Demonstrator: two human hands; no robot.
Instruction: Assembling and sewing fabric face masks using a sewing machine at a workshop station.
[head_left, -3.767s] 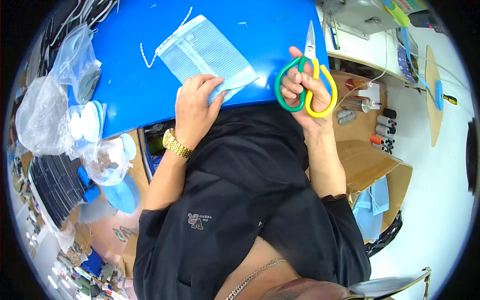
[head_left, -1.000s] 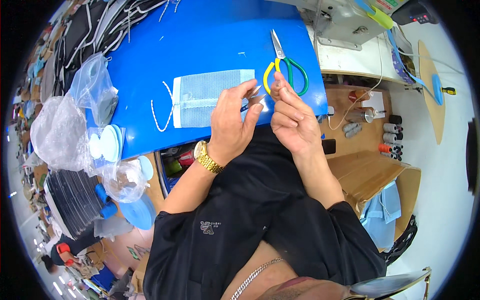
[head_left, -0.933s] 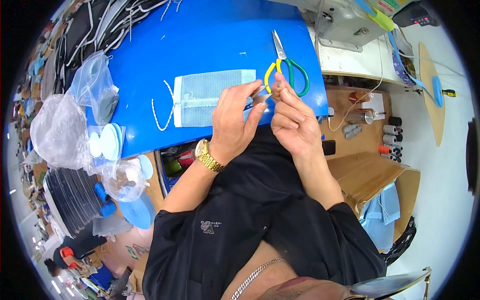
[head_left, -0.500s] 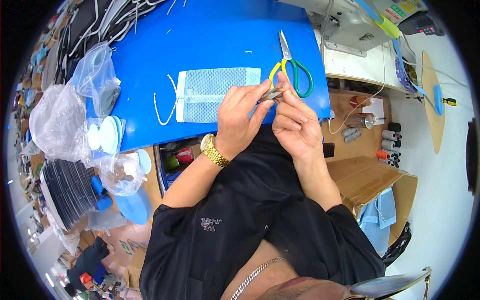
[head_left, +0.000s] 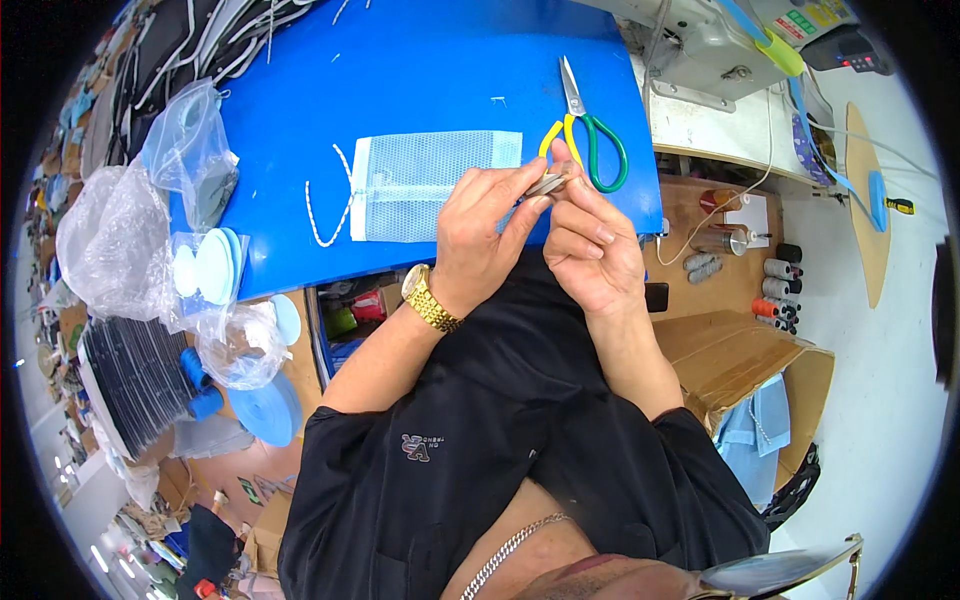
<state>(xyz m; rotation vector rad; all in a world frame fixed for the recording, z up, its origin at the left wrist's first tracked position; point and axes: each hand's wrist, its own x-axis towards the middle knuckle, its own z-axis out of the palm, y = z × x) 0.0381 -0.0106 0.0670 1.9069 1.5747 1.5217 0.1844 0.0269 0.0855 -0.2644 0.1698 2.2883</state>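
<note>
My left hand [head_left: 482, 228], with a gold watch at the wrist, pinches a small grey metal tool [head_left: 547, 184] between thumb and fingers. It looks like small snips, but the fingers cover much of it. My right hand [head_left: 603, 238] meets it from the other side, thumb and index fingertip closed at its end, the other fingers curled. Just beyond the hands, scissors [head_left: 574, 92] with one yellow and one green handle lie on the blue table [head_left: 430, 80], blades pointing away. A light blue mesh pouch [head_left: 405, 205] lies flat left of them, a speckled cord [head_left: 311, 208] looping from its left edge.
Clear plastic bags [head_left: 115, 245] and pale blue discs [head_left: 216, 266] crowd the table's left edge. A sewing machine [head_left: 715, 65] stands at the far right. Thread spools [head_left: 778, 290] and an open cardboard box [head_left: 730, 350] with blue pieces are at the right. Dark trimmed fabric [head_left: 185, 50] lies far left.
My hands keep nearly the same pose around the metal tool, which tilts slightly. The scissors and pouch stay put. A person in the lower left background has shifted.
</note>
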